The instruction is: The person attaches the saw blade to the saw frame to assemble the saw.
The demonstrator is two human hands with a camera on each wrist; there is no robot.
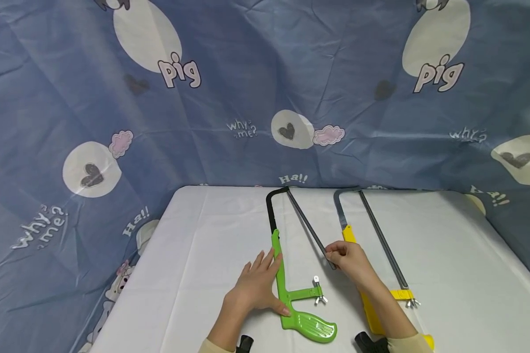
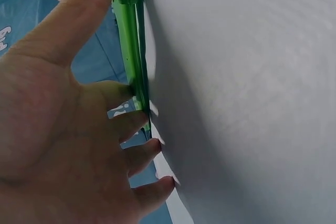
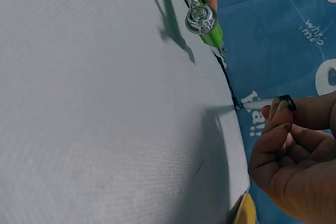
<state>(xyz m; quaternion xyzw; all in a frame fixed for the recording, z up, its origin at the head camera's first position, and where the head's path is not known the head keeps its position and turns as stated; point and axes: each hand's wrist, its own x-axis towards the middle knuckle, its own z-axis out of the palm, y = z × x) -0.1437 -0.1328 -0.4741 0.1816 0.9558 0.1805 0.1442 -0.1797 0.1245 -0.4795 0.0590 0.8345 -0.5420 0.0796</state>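
Green-handled hacksaw with a bent black metal frame (image 1: 281, 279), lying mid-table; glossy ribbed grip, metal wing nut (image 1: 320, 300) on its short arm. Straight dark-grey blade (image 1: 309, 226) meets the frame's far tip, near end splayed rightward, apart from that arm. Right hand (image 1: 351, 264) clamped on the blade's near end, pinching; left hand (image 1: 258, 287), fingers spread apart, touches the green handle. Frame tip at the far edge; yellow-handled hacksaw (image 1: 371, 316) just right, white surface stretching left. White-covered table (image 1: 194, 274); blue cartoon-printed curtain (image 1: 229, 88) behind.
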